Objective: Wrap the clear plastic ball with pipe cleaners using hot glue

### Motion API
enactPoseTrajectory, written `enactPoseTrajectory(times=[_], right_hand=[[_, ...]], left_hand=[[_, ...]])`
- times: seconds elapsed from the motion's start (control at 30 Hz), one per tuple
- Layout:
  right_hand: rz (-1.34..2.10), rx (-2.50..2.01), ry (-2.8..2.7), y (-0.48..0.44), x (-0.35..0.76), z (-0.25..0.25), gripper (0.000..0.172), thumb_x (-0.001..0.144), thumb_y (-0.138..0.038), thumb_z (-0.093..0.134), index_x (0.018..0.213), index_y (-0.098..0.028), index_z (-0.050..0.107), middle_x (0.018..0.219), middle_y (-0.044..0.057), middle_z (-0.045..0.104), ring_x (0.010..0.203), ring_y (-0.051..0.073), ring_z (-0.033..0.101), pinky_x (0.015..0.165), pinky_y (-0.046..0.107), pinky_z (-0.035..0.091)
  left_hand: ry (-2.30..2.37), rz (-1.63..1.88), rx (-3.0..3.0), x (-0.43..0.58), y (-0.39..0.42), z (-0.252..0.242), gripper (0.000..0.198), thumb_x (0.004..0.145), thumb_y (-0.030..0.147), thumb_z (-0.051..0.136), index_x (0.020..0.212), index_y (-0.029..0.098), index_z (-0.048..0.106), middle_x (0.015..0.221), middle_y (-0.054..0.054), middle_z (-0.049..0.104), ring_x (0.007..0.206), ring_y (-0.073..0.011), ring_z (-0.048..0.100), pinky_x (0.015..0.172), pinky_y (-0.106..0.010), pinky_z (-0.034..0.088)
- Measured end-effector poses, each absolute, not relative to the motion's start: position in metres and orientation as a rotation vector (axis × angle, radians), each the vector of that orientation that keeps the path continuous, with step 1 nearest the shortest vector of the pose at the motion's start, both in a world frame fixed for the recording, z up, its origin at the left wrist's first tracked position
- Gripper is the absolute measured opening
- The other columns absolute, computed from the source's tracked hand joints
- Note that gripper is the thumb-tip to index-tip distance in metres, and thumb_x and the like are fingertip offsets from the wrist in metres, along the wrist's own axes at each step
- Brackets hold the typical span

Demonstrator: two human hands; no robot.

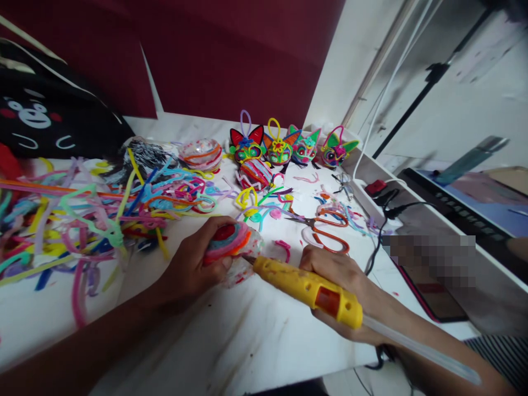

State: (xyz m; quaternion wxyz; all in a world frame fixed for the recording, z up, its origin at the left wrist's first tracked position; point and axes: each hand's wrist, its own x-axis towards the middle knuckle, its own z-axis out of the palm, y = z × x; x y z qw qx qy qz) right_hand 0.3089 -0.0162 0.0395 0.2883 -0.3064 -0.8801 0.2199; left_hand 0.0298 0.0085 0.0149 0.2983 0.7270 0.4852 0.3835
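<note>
My left hand [198, 256] is closed around a clear ball [241, 267] partly covered in rows of pipe cleaner, red, grey-blue, pink and orange. In my right hand [334, 275] is a yellow hot glue gun [303, 280], with a clear glue stick [421, 349] sticking out of its back end. The nozzle points left and meets the edge of the orange row; whether it touches cannot be made out. A short pink pipe cleaner piece [282, 250] lies just behind the gun. Orange-handled scissors [325, 228] rest open beyond my right hand.
Loose coloured pipe cleaners [94, 220] are heaped across the left side. Several finished cat-eared ornaments [278, 148] stand at the back, near a partly wrapped clear ball [202, 154]. A power strip [377, 201] with black cables and a phone [433, 291] are at right.
</note>
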Motion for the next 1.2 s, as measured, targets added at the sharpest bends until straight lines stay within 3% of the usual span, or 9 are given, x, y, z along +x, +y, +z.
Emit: enactPoseTrajectory(times=[0.3,0.47,0.77,0.97,1.2], right_hand=[[0.668,-0.830,-2.325,-0.0139,0.3073,0.0421,0.009,0.087,-0.028,0.056,0.090,-0.024,0.048,0.078,-0.001,0.056,0.061,0.014,0.051,0.051,0.026,0.037],[0.852,-0.931,-2.253,-0.0134,0.3076,0.0422,0.016,0.080,-0.018,0.060,0.087,-0.025,0.048,0.079,-0.002,0.057,0.064,0.014,0.053,0.056,0.026,0.041],[1.107,-0.948,-2.089,-0.0085,0.3051,0.0463,0.015,0.082,-0.024,0.064,0.078,-0.024,0.049,0.076,-0.001,0.056,0.065,0.016,0.055,0.055,0.027,0.043],[1.212,-0.945,-2.046,-0.0072,0.3047,0.0464,0.004,0.081,-0.019,0.058,0.084,-0.021,0.056,0.082,0.000,0.055,0.070,0.016,0.056,0.059,0.027,0.043],[1.444,-0.963,-1.848,-0.0076,0.3022,0.0467,0.011,0.075,-0.020,0.062,0.085,-0.021,0.057,0.077,-0.002,0.054,0.065,0.013,0.050,0.056,0.024,0.042]], left_hand=[[1.277,1.018,1.946,0.0300,0.0070,0.0153,0.046,0.082,0.039,0.049,0.124,0.021,0.056,0.114,-0.004,0.069,0.103,-0.0236,0.065,0.088,-0.030,0.048],[1.262,1.006,1.946,0.0299,0.0072,0.0148,0.047,0.083,0.039,0.050,0.125,0.020,0.055,0.118,-0.006,0.069,0.107,-0.0254,0.064,0.092,-0.032,0.048],[1.174,0.955,1.946,0.0256,0.0108,0.0154,0.049,0.083,0.039,0.052,0.127,0.019,0.054,0.121,-0.006,0.068,0.109,-0.0260,0.064,0.092,-0.032,0.049],[1.167,0.955,1.917,0.0263,0.0107,0.0160,0.049,0.084,0.043,0.056,0.127,0.018,0.054,0.118,-0.007,0.069,0.107,-0.0257,0.065,0.089,-0.031,0.049],[1.220,0.953,1.915,0.0261,0.0108,0.0107,0.051,0.082,0.044,0.057,0.127,0.020,0.055,0.121,-0.008,0.068,0.110,-0.0282,0.064,0.090,-0.033,0.050]])
